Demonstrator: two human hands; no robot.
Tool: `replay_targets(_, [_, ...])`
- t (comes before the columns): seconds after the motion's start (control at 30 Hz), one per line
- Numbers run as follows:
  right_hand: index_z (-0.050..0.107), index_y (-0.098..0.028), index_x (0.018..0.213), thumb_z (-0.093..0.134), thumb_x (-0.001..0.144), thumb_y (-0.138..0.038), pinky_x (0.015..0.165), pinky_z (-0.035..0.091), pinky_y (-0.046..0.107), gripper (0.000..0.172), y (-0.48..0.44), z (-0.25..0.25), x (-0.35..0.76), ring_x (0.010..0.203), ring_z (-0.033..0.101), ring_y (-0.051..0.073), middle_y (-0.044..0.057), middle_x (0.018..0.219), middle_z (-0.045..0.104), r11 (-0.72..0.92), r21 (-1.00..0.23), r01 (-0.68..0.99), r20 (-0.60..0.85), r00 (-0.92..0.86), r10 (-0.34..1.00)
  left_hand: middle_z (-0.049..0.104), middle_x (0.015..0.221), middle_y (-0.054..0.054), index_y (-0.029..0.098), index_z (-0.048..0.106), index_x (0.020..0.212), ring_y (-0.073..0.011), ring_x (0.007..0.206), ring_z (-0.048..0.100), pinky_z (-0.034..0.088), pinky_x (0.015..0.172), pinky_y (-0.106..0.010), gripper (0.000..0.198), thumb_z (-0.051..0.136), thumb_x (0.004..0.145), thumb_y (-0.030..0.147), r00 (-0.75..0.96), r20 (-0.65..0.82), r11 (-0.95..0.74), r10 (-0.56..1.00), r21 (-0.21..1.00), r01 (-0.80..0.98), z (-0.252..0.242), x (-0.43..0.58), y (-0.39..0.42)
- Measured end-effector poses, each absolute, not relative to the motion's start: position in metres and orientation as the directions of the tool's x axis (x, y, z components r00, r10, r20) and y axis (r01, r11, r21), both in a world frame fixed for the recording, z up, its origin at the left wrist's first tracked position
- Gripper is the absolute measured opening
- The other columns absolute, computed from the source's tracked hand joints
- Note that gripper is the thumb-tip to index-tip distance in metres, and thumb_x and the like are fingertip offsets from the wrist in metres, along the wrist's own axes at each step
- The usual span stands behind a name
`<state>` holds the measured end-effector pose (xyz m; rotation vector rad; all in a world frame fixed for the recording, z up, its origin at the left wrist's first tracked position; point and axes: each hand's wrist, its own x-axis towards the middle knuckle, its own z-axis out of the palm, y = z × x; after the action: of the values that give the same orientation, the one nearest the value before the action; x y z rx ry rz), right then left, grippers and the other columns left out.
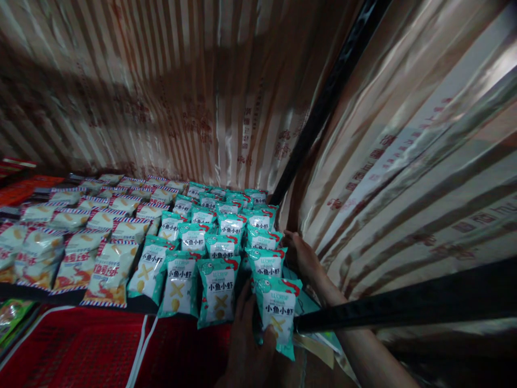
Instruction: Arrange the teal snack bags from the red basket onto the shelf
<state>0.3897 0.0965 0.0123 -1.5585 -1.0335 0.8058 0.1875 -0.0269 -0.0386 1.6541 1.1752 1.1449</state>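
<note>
Rows of teal and white snack bags (218,291) lie on a dark shelf. My left hand (252,337) is at the front right of the rows, its thumb and fingers around the lower left side of the front-most teal bag (278,315). That bag stands tilted at the shelf's front corner. My right hand (302,253) reaches past the black rail to the right side of the teal rows, near the bags further back. Its fingers are partly hidden and dim, and what they hold, if anything, cannot be made out.
White and red snack bags (111,272) fill the shelf's left part. Red baskets (72,345) with white handles stand below the front edge. A black rail (404,310) crosses at the right, and a black post (311,129) slants up before striped curtains (181,108).
</note>
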Motion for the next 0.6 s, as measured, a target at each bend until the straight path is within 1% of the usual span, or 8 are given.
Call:
replay_targets(0.13, [0.064,-0.021,0.106,0.045,0.077,-0.068,0.051,0.051,0.034,0.058,0.099,0.011,0.386,0.061,0.067,0.023,0.007,0.073,0.071,-0.141,-0.984,0.108,-0.092,0.371,0.924,0.032,0.148,-0.016,0.014,0.042,0.133,-0.0256,0.137,0.031,0.031,0.11,-0.046,0.053,0.048,0.083,0.03,0.185,0.22,-0.261,0.958,0.934,0.242,-0.038,0.186,-0.027])
replay_targets(0.2, [0.065,-0.023,0.106,0.045,0.077,-0.067,0.053,0.052,0.035,0.056,0.099,0.009,0.387,0.065,0.068,0.024,0.007,0.075,0.071,-0.155,-0.984,0.092,-0.115,0.345,0.932,0.031,0.148,-0.016,0.014,0.042,0.133,-0.0258,0.137,0.031,0.031,0.11,-0.046,0.053,0.048,0.083,0.03,0.193,0.207,-0.251,0.959,0.937,0.243,-0.037,0.186,-0.026])
replay_targets(0.27, [0.065,-0.024,0.106,0.044,0.078,-0.066,0.055,0.053,0.035,0.055,0.098,0.007,0.389,0.069,0.069,0.025,0.007,0.077,0.072,-0.155,-0.983,0.101,-0.113,0.335,0.935,0.032,0.148,-0.016,0.015,0.043,0.133,-0.0262,0.137,0.031,0.031,0.11,-0.046,0.053,0.049,0.083,0.031,0.187,0.207,-0.249,0.96,0.938,0.24,-0.036,0.186,-0.026])
replay_targets(0.33, [0.065,-0.024,0.107,0.045,0.078,-0.067,0.057,0.054,0.034,0.055,0.098,0.005,0.39,0.072,0.069,0.025,0.007,0.077,0.072,-0.14,-0.984,0.111,-0.091,0.364,0.927,0.033,0.147,-0.016,0.015,0.044,0.133,-0.0265,0.136,0.032,0.032,0.11,-0.046,0.053,0.048,0.083,0.032,0.182,0.217,-0.257,0.959,0.938,0.232,-0.035,0.186,-0.025])
replay_targets(0.43, [0.064,-0.022,0.111,0.045,0.078,-0.068,0.06,0.054,0.034,0.059,0.101,0.002,0.391,0.074,0.069,0.024,0.006,0.077,0.072,-0.108,-0.986,0.129,-0.046,0.414,0.909,0.033,0.148,-0.016,0.014,0.043,0.133,-0.0269,0.137,0.032,0.032,0.109,-0.045,0.053,0.048,0.083,0.032,0.188,0.219,-0.258,0.958,0.941,0.219,-0.036,0.186,-0.025])
replay_targets(0.6, [0.059,-0.023,0.118,0.038,0.079,-0.071,0.06,0.054,0.034,0.066,0.106,-0.006,0.39,0.073,0.068,0.023,0.005,0.086,0.072,-0.108,-0.975,0.194,-0.025,0.39,0.921,0.035,0.146,-0.017,0.014,0.043,0.133,-0.0278,0.136,0.033,0.033,0.109,-0.047,0.053,0.047,0.083,0.031,0.169,0.236,-0.27,0.957,0.936,0.224,-0.038,0.187,-0.026])
